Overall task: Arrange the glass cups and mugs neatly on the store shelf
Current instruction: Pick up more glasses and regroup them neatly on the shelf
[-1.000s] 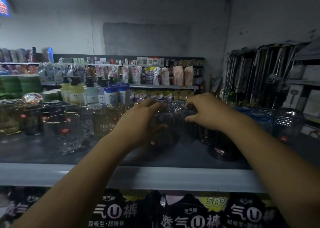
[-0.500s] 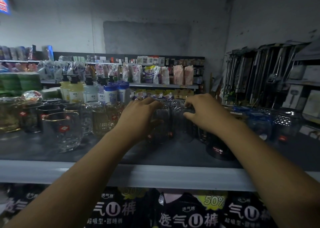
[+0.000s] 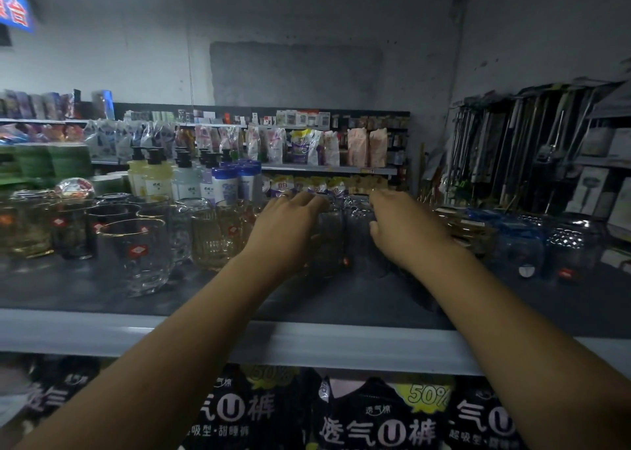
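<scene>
Both my arms reach over the dark shelf (image 3: 358, 299). My left hand (image 3: 286, 231) wraps around a clear tall glass (image 3: 329, 238) in the middle of the shelf. My right hand (image 3: 406, 231) grips a second clear glass (image 3: 358, 231) standing right beside the first. To the left stand a clear mug with a gold rim and red sticker (image 3: 136, 255), an amber ribbed glass (image 3: 213, 238) and several more glasses (image 3: 68, 227). Blue-tinted glass jars (image 3: 519, 245) stand to the right, partly hidden by my right arm.
The shelf's pale front edge (image 3: 307, 340) runs across the view. Black diaper packs (image 3: 375, 419) hang below it. Pump bottles (image 3: 153, 176) and white tubs (image 3: 225, 183) stand behind the glasses. Packaged utensils (image 3: 512, 149) hang at the right.
Both hands have pushed a little farther back over the shelf with the two clear glasses, and the glasses now stand closer together.
</scene>
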The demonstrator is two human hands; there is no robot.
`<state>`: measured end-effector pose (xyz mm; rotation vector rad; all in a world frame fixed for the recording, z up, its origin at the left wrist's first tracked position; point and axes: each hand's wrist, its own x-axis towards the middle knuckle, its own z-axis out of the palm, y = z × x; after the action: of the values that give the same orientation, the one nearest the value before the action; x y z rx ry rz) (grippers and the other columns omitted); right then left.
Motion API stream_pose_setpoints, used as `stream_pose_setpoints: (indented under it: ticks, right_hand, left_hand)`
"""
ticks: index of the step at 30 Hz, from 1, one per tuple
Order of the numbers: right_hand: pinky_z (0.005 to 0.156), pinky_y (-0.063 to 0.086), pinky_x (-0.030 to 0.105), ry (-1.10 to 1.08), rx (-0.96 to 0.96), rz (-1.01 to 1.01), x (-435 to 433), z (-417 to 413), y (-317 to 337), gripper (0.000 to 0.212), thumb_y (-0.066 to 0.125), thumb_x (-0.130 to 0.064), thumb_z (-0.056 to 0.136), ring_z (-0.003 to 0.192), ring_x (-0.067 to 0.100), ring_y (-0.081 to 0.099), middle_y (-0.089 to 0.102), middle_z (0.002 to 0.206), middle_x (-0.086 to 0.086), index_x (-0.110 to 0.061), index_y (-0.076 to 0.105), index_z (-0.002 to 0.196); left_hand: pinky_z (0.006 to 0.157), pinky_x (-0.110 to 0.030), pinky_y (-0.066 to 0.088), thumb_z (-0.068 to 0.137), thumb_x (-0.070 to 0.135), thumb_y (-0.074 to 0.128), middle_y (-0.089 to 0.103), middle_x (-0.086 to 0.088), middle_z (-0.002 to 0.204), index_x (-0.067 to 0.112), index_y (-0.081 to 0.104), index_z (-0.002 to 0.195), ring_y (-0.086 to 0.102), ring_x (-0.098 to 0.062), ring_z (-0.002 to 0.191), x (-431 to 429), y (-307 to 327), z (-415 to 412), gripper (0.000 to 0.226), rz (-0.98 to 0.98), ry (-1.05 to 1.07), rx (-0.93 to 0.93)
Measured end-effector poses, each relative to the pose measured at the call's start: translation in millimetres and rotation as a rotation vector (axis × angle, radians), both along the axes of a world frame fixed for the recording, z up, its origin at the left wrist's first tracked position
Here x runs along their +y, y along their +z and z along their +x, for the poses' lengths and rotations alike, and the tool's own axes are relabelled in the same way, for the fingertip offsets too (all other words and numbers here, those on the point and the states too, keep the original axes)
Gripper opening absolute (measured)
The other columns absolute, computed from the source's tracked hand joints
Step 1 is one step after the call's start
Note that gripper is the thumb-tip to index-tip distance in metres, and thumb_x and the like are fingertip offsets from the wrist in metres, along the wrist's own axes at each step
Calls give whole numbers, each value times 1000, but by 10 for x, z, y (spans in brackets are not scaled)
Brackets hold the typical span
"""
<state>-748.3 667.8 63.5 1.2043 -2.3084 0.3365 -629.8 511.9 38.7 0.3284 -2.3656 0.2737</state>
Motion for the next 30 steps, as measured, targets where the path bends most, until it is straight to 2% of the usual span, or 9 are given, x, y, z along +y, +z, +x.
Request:
stream_pose_setpoints:
  ticks: [4, 8, 10, 15, 18, 21, 26, 30]
  right_hand:
    - [71, 41, 35, -58, 32, 22, -21, 37, -21, 33, 54, -6, 94, 106, 37, 63, 59, 123, 15, -6, 51, 126]
    - [83, 53, 41, -54, 40, 39, -16, 87, -30, 38, 58, -12, 95, 113, 35, 61, 56, 133, 13, -7, 48, 132]
    - [85, 51, 41, -37, 68, 27, 2, 148, -36, 39, 58, -19, 97, 116, 33, 59, 55, 133, 12, -9, 48, 134]
    - [86, 51, 40, 274, 90, -43, -46, 421, -19, 41, 57, -35, 99, 116, 27, 57, 56, 132, 5, -16, 53, 135]
    - [93, 50, 41, 383, 13, -34, -200, 549, -22, 39, 59, -36, 99, 117, 21, 55, 58, 131, 1, -19, 56, 134]
    - [94, 49, 39, 440, -60, -64, -386, 610, -3, 34, 62, -32, 98, 113, 18, 55, 60, 127, -1, -20, 59, 130]
    - [88, 51, 40, 424, -72, 9, -837, 527, 204, 22, 63, -22, 97, 102, 19, 59, 63, 115, 1, -17, 65, 117]
    - [89, 52, 37, 322, -120, 155, -1210, 408, 479, 25, 63, -15, 96, 105, 20, 60, 64, 122, 3, -20, 66, 120]
  left_hand:
    - [99, -44, 47, 86, 42, 74, 61, -4, 136, 23, 52, 141, 58, -33, 120, -14, -29, -17, 62, 2, -3, -1]
    - [103, -43, 45, 89, 43, 72, 57, -4, 141, 22, 47, 145, 57, -31, 124, 6, -38, 14, 65, 6, -17, -17]
    - [101, -43, 46, 91, 47, 67, 57, -4, 139, 22, 48, 143, 58, -30, 121, 14, -25, 81, 60, 29, -32, -10]
    - [95, -45, 52, 97, 39, 60, 63, -3, 126, 20, 60, 128, 63, -23, 104, -181, 193, 431, 36, 168, -79, 68]
    - [89, -37, 53, 98, 32, 62, 66, -2, 122, 19, 61, 125, 63, -17, 100, -482, 349, 674, 30, 213, -23, -17]
    - [87, -36, 56, 98, 29, 61, 69, -3, 119, 17, 64, 123, 64, -17, 98, -800, 462, 876, 28, 262, 6, -127]
    - [75, -25, 43, 100, 27, 60, 70, -3, 117, 15, 66, 122, 59, -12, 92, -1228, 621, 905, 26, 202, 35, -299]
    - [80, -27, 48, 99, 24, 62, 71, -2, 117, 17, 67, 120, 63, -13, 93, -1497, 786, 689, 23, 148, -26, -390]
